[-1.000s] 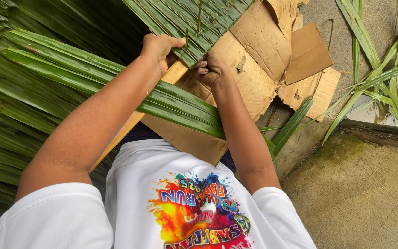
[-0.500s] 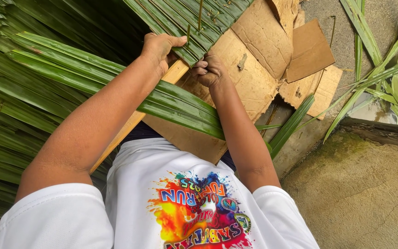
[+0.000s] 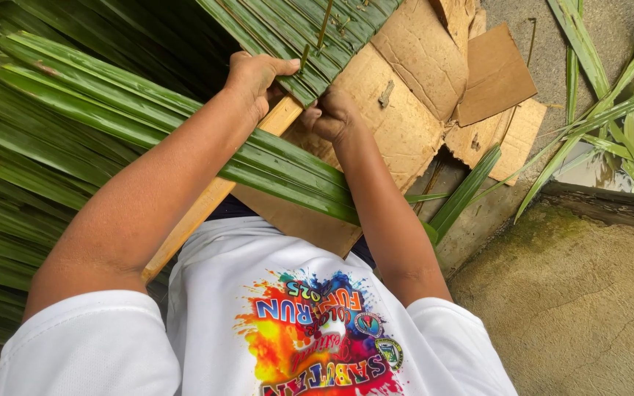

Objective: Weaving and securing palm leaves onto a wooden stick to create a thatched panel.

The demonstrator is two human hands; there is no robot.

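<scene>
My left hand (image 3: 257,76) grips folded green palm leaves (image 3: 288,29) where they wrap over a pale wooden stick (image 3: 210,202). The stick runs diagonally from my lap up to the hands. My right hand (image 3: 332,116) is closed just right of the stick, pinching the leaf edge; what it holds between the fingers is hidden. A thin green sliver (image 3: 324,22) sticks up through the woven leaves above the hands. Long palm leaves (image 3: 111,110) lie across my left arm and lap.
Torn brown cardboard pieces (image 3: 434,81) lie under and right of the hands. Loose palm fronds (image 3: 610,110) lie on the concrete at the right. A mossy concrete ledge (image 3: 581,293) fills the lower right. A thick pile of leaves (image 3: 9,220) is at the left.
Both hands stay at the same spot on the stick; my right hand has shifted slightly closer to the leaf edge.
</scene>
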